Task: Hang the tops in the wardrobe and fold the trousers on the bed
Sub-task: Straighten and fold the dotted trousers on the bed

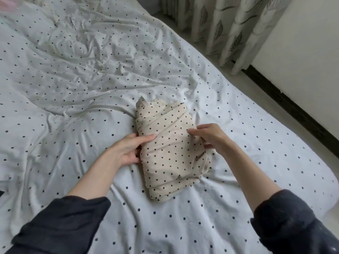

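You are gripping the folded beige dotted trousers (170, 151) lying on the dotted bed (73, 88) between your hands, your left hand (131, 150) curling round their left edge and your right hand (211, 137) pinching their right edge.

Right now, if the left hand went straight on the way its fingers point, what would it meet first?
The left hand already touches the folded trousers at their left edge, fingers pointing right across the bundle. Going on, it would likely push into that cloth first; the right hand lies beyond, on the other side.
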The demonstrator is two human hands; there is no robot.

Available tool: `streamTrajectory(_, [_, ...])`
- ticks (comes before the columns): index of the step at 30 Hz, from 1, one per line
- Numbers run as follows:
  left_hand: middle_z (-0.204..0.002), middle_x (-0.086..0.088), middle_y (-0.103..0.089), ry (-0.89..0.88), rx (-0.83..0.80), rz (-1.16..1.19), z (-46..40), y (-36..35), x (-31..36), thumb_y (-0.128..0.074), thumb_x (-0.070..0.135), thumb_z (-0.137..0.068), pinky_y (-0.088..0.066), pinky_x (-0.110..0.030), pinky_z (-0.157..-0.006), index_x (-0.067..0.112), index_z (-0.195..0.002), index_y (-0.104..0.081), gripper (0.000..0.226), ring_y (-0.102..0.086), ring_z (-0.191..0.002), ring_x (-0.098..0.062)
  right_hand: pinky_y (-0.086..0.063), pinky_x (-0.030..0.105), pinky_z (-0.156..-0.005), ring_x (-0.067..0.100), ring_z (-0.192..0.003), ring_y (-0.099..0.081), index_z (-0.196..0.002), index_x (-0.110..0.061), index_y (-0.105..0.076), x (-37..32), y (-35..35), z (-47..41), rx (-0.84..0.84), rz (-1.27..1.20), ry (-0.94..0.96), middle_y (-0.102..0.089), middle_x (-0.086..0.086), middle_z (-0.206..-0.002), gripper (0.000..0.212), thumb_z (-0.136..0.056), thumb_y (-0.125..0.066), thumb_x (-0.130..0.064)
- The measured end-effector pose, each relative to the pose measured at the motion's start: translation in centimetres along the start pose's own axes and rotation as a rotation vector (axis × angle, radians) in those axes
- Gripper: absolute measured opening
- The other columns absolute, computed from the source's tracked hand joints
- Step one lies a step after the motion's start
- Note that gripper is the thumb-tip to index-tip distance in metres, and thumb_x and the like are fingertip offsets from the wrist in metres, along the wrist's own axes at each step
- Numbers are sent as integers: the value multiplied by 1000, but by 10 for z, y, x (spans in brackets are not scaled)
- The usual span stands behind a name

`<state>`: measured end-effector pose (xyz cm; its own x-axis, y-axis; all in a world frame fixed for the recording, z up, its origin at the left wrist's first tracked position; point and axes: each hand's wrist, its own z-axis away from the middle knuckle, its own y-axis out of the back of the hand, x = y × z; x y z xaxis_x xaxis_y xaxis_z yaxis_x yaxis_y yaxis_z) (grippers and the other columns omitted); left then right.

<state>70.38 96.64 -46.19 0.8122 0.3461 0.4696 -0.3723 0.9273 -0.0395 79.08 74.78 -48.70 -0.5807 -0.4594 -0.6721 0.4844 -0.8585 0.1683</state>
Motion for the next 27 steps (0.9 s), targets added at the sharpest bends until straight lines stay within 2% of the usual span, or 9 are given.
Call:
streamTrajectory(2, [-120, -15, -62, -9, 16, 13, -3, 0, 0, -72, 5, -75, -53, -44, -73, 4, -129, -49, 59, -61, -104, -28, -54, 36, -69, 24, -72, -53, -92, 4, -66, -3, 2, 0, -36, -60, -82, -49, 10, -83, 25, -80, -72, -16])
streamTrajectory(4, [-119, -16, -63, -29, -5, 35, -3, 3, -1, -68, 1, -79, -53, -43, -73, 2, -127, -51, 50, -62, -105, -28, -57, 33, -63, 21, -70, -57, -82, -11, -64, -4, 3, 3, -71, -91, -116, -53, 8, -84, 8, -82, -70, -15])
streamTrajectory(7, [-116, -15, -65, -62, -102, 18, 12, 8, -4, -66, 2, -79, -55, -42, -80, 2, -124, -54, 47, -62, -108, -26, -53, 27, -56, 16, -67, -58, -78, -16, -59, -3, 5, 21, -103, -144, -116, -59, 1, -81, 10, -85, -66, -15])
streamTrajectory(11, [-109, -12, -69, -145, -224, -38, 59, 11, -8, -69, 7, -67, -58, -32, -75, 1, -119, -57, 53, -64, -103, -22, -54, 30, -66, 17, -74, -59, -79, -17, -60, 3, 10, 75, -111, -223, -112, -62, 1, -86, 9, -87, -64, -16])
streamTrajectory(16, [-114, -14, -59, -225, -346, -161, 136, -4, -9, -76, 15, -58, -41, -48, -99, 5, -122, -56, 67, -48, -101, -27, -54, 30, -68, 16, -78, -63, -84, -16, -63, 8, 27, 182, -11, -328, -14, -66, 0, -90, 5, -87, -65, -20])
streamTrajectory(18, [-106, -12, -58, -272, -428, -230, 172, -21, -12, -77, 18, -57, -47, -43, -87, 6, -122, -56, 69, -47, -97, -25, -53, 31, -67, 17, -80, -64, -81, -16, -65, 17, 39, 234, 58, -374, 22, -67, 1, -91, 8, -88, -65, -20])
streamTrajectory(21, [-87, -2, -69, -329, -557, -327, 218, -52, -22, -75, 17, -62, -55, -34, -64, 8, -120, -58, 61, -62, -80, -16, -53, 31, -66, 18, -81, -65, -81, -17, -67, 38, 60, 311, 180, -431, 80, -68, 1, -92, 5, -86, -66, -19])
streamTrajectory(24, [-105, -5, -69, -349, -720, -449, 267, -97, -44, -76, 16, -62, -56, -32, -61, 14, -117, -60, 57, -64, -85, -17, -54, 30, -64, 15, -75, -66, -86, -19, -66, 74, 81, 397, 315, -514, 118, -69, -2, -87, 0, -86, -66, -19])
streamTrajectory(27, [-97, 0, -72, -348, -890, -537, 312, -144, -71, -81, 10, -59, -54, -26, -53, 18, -111, -62, 56, -67, -73, -10, -53, 31, -66, 14, -75, -65, -86, -21, -67, 116, 101, 472, 430, -579, 120, -69, -3, -81, 1, -85, -66, -20])
